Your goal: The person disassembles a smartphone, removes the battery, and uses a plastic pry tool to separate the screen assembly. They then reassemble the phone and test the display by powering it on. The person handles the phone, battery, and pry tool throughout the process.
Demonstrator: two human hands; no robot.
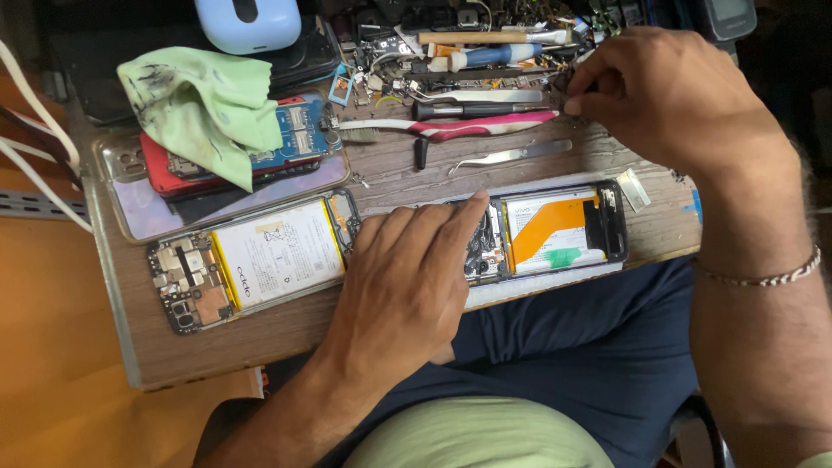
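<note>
Far left I see a green cloth point(204, 108) over stacked phones, then an opened phone point(251, 260) with white battery. My left hand point(407, 286) lies flat, unclenched, on a second opened phone point(555, 234). My right hand point(663, 95) pinches among small parts point(568, 82); what it grips, I cannot tell.

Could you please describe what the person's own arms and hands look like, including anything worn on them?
Both forearms are bare, with no sleeves in view, and neither hand wears a glove. The left hand shows no ring, watch or band. The right hand has a thin braided bracelet, light with darker flecks, around the wrist.
</note>
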